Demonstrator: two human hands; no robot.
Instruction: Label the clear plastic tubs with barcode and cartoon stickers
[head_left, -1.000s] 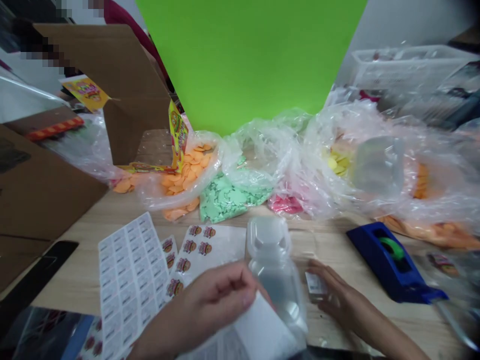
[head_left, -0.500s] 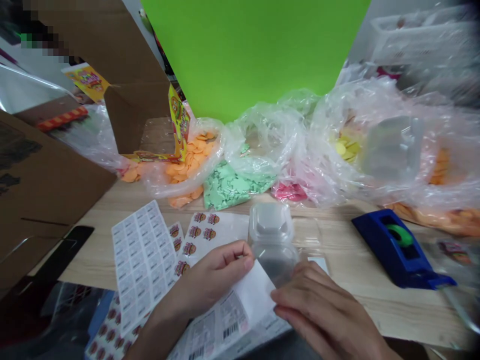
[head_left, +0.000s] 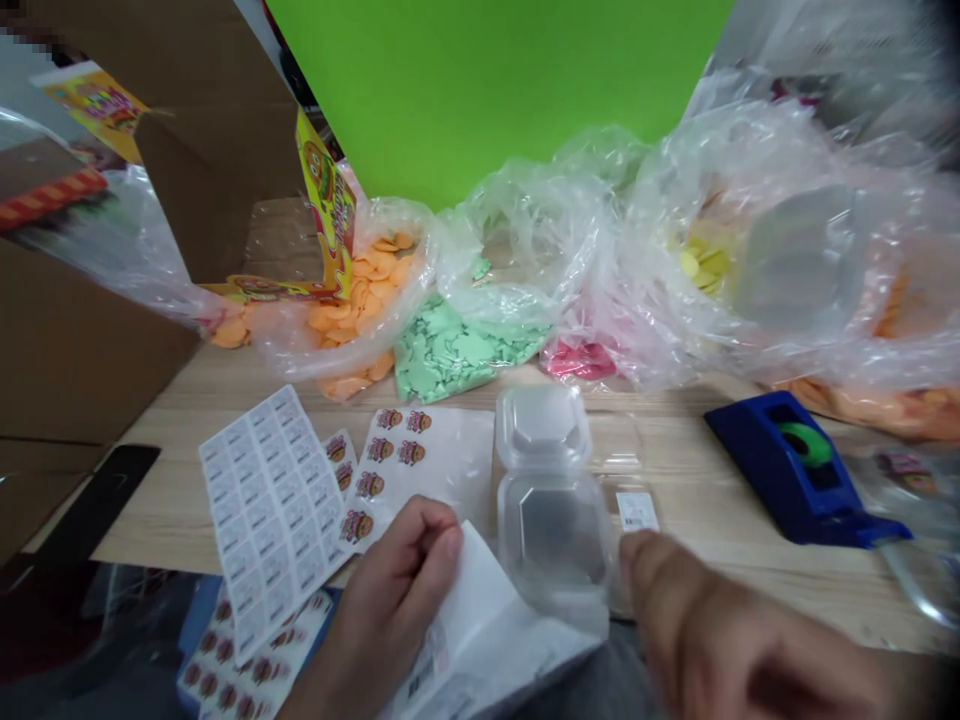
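My left hand [head_left: 405,585] pinches the upper edge of a white label sheet [head_left: 491,625], which hangs bent over the table's front edge. Printed barcode labels show on part of this sheet; the rest is blank. To the right, my right hand [head_left: 697,610] is curled with its fingers together, blurred, and whatever lies in the fingertips cannot be made out. Just beyond those fingertips is a white barcode label [head_left: 636,511] on a clear plastic container. Between the hands, an opened clear clamshell box [head_left: 555,535] lies on the table.
More label sheets [head_left: 274,510] and burger sticker sheets [head_left: 409,450] lie at left. A blue tape dispenser [head_left: 810,465] stands at right. Behind are plastic bags with orange [head_left: 367,290], green [head_left: 457,350] and pink pieces [head_left: 577,358], a cardboard box [head_left: 217,180] and a green panel [head_left: 502,90].
My right hand has left the label sheet and moved right, beside the clear container. My left hand keeps its hold, and the sheet's free corner now droops. The camera view has shifted slightly.
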